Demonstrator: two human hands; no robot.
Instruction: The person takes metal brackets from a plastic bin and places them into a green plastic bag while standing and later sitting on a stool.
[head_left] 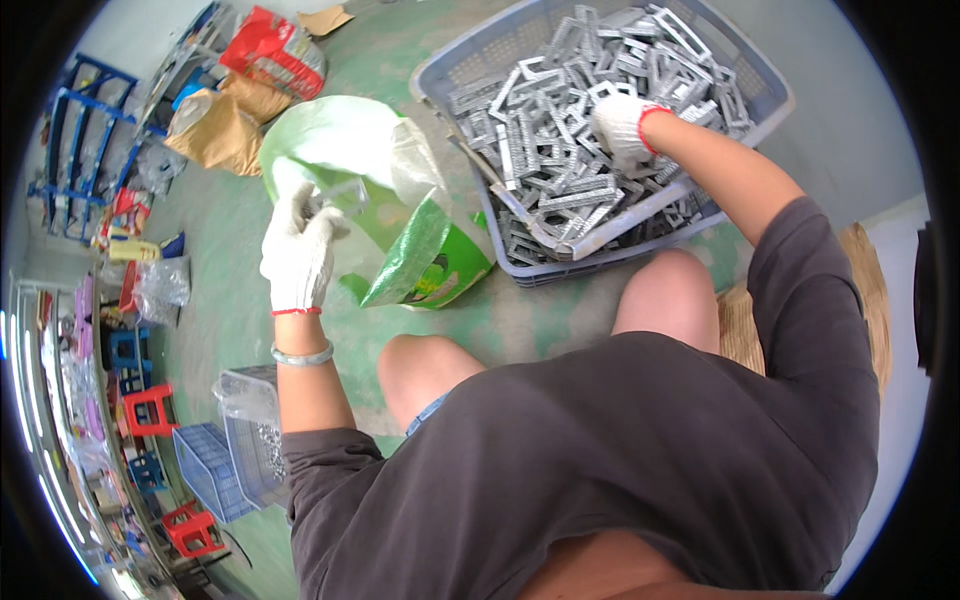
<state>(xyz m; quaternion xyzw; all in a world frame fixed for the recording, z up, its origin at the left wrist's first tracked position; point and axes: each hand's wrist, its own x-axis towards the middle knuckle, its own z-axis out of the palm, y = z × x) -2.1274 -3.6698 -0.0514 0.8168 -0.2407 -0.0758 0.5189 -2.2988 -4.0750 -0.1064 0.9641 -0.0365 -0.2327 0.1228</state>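
Observation:
My left hand (298, 250), in a white knit glove with a red cuff, is over the mouth of a green and white woven sack (440, 265). Its fingers are closed on a small silver metal frame (347, 194), blurred against the sack's pale inside. My right hand (624, 132), gloved the same way, reaches down into a grey-blue plastic basket (770, 110). It touches the heap of silver rectangular metal frames (570, 190) there. The right fingertips are hidden among the pieces, so their grip does not show.
Beyond the sack stand a brown paper bag (215, 135) and a red bag (272, 55). Left of my knees are a grey crate (250, 440) and a blue crate (210, 475). Red stools (150, 410) and laden shelves line the left. Flattened cardboard (870, 290) lies at my right.

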